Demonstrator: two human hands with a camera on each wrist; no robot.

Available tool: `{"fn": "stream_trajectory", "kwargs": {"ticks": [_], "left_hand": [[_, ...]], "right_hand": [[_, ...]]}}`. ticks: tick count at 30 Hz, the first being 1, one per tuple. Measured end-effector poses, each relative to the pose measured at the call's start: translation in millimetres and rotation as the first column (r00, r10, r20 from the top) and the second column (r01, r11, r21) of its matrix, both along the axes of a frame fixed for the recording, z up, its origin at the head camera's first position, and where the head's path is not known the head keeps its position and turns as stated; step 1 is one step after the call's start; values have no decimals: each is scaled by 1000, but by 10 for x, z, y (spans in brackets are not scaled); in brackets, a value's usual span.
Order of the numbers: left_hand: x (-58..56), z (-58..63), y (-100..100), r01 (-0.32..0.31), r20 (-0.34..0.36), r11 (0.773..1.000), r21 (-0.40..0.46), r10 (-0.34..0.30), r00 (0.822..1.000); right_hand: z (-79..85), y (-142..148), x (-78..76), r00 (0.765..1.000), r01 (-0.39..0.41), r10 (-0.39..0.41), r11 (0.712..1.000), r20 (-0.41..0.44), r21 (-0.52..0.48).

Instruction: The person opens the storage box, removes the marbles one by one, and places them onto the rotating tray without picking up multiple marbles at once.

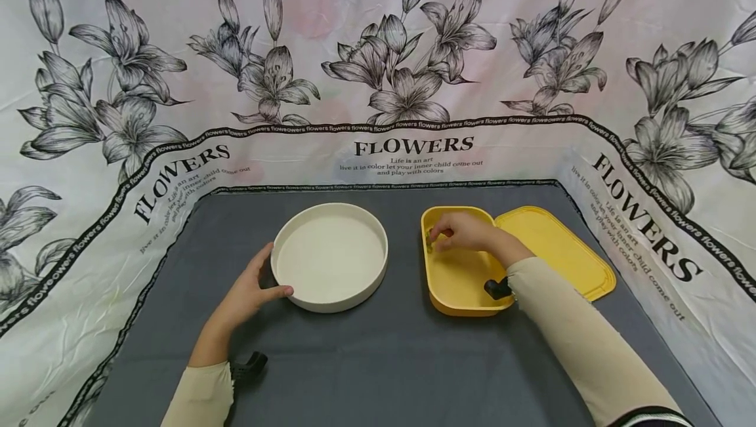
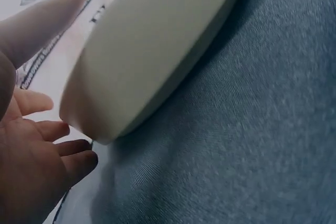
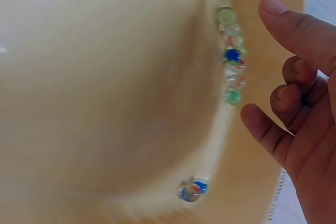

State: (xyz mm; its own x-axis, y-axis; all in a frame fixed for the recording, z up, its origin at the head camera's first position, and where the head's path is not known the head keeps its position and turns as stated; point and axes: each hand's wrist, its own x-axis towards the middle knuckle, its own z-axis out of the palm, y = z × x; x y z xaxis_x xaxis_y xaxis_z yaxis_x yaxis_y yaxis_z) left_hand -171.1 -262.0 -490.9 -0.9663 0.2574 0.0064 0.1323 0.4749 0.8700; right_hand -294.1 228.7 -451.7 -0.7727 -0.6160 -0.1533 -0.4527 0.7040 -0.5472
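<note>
A shallow round white tray (image 1: 331, 253) lies left of centre on the dark cloth. My left hand (image 1: 251, 289) rests against its left edge, thumb and fingers spread along the outer wall; the left wrist view shows those fingers beside the tray wall (image 2: 152, 40). Inside a yellow rectangular box (image 1: 466, 292) is my right hand (image 1: 463, 231), reaching toward the left wall. Close up, a row of glass marbles (image 3: 233, 56) lies along that wall. Thumb and fingers are spread apart beside the row, holding nothing visible. A separate small cluster of marbles (image 3: 190, 189) sits farther along the box edge.
A flat yellow lid (image 1: 552, 250) lies right of the box, partly behind the right forearm. The dark grey cloth (image 1: 354, 368) covers the table, bordered by white flower-printed fabric (image 1: 413, 105) at the back and sides.
</note>
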Motion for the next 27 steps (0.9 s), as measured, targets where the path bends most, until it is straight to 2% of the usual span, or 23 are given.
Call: {"fn": "stream_trajectory", "kwargs": {"ticks": [6,13,19,27], "left_hand": [[-36,-82,-29,53,20,997,54,-54,998],[-106,-41,-44,86,16,995,46,-87,996],[-71,-23,-52,78,29,997,28,-79,996],[-65,-24,-30,69,5,998,9,-69,998]], "right_hand": [[-118,-29,-26,1000,-16,16,1000,2,-4],[-176,-67,-58,999,-40,41,998,-22,42],[-197,-90,-72,998,-45,47,998,-40,50],[-183,-83,-93,998,-27,31,997,-59,74]]}}
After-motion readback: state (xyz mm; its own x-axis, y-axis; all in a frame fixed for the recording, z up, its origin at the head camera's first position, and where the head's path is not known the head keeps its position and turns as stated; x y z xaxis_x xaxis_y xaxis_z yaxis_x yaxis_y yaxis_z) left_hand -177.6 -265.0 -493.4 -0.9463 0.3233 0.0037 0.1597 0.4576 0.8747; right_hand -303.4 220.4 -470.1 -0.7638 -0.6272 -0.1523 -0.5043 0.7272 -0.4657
